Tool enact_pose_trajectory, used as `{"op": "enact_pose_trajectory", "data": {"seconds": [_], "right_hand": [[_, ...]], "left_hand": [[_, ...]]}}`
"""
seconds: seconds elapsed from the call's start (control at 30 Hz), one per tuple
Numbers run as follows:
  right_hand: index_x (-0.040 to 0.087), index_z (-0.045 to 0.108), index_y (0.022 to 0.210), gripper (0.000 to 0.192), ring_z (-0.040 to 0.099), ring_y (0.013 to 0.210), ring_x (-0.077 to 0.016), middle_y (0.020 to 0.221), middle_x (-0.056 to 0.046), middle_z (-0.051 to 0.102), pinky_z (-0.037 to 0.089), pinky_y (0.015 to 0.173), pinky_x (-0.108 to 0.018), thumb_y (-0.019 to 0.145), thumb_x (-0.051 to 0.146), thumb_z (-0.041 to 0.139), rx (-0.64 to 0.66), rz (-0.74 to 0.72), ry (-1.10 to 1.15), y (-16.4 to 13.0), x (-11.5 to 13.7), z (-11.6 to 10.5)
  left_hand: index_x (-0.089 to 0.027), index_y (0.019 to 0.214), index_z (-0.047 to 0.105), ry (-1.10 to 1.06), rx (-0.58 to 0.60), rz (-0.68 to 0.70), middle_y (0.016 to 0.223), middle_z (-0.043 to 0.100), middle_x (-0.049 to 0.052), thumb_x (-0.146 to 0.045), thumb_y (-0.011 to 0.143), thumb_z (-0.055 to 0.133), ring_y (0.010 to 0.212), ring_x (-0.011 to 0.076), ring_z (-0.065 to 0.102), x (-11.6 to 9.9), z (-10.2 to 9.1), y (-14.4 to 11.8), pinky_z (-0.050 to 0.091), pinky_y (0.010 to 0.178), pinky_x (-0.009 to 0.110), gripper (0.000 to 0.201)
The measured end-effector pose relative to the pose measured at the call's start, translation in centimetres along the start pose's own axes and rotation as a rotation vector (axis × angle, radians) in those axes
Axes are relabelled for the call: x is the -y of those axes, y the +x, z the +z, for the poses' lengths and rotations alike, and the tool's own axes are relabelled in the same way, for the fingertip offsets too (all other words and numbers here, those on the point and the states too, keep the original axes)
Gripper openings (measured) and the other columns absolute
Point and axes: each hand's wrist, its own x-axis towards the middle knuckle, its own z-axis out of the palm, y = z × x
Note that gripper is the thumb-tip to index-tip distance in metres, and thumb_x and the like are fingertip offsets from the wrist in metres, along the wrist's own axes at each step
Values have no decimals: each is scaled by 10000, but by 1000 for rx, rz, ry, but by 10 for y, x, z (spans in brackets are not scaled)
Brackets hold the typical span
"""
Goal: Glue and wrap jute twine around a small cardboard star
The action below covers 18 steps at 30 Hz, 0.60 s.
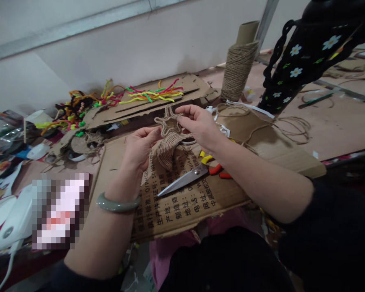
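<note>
Both my hands hold a small star-shaped piece [168, 121] wound from jute twine, raised above a printed cardboard sheet [182, 202]. My left hand [139, 148], with a grey-green bangle [118, 205] on the wrist, pinches its lower left edge. My right hand [200, 125] grips its right side with thumb and fingers. A ribbed band of jute [168, 151] hangs down from the star between my hands. Scissors [190, 178] with red and yellow handles lie open-bladed on the cardboard just below.
A tall cone of jute twine [239, 69] stands at the back right, loose twine [288, 127] trailing beside it. Coloured pipe cleaners [152, 94] lie on cardboard scraps at the back left. A black flowered object [295, 61] leans in at right. White items [9, 219] sit at far left.
</note>
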Motion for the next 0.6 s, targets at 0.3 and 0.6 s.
{"op": "enact_pose_trajectory", "data": {"seconds": [0.3,0.6], "right_hand": [[149,561,871,137,403,538,-43,638,48,478,360,497,-188,759,75,539,4,7,2,-1,2,1],[148,579,847,157,448,555,-68,644,34,541,374,528,-222,700,103,544,181,-39,-200,-4,-1,1]], "left_hand": [[-195,709,609,-7,7,95,672,656,-10,-408,679,717,642,121,653,8,-7,8,507,615,232,240],[-189,636,636,17,29,86,629,613,3,-477,687,674,547,92,539,4,-8,6,434,531,208,295]]}}
